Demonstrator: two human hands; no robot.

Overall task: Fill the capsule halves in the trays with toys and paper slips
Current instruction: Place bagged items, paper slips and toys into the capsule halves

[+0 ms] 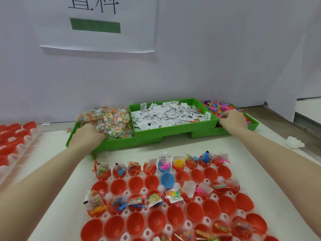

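Nearest, red plastic capsule halves (pixel 180 214) sit open-side up in a clear tray, ready for filling. Beyond, the left hand (pixel 86 136) closes its grip on bagged beads (pixel 107 120); the right hand (pixel 232 120) pinches small coloured toys (pixel 218 106) in green bins flanking white paper slips (pixel 166 113).

Both bare forearms extend forward from the lower corners, diverging slightly. Left hand (pixel 86 136): back of hand up, fingers curled downward out of sight; whether they grip anything cannot be told. Right hand (pixel 232 121): back of hand up, fingers (pixel 224 117) bent toward the left, thumb tucked below; contents of grasp not visible.
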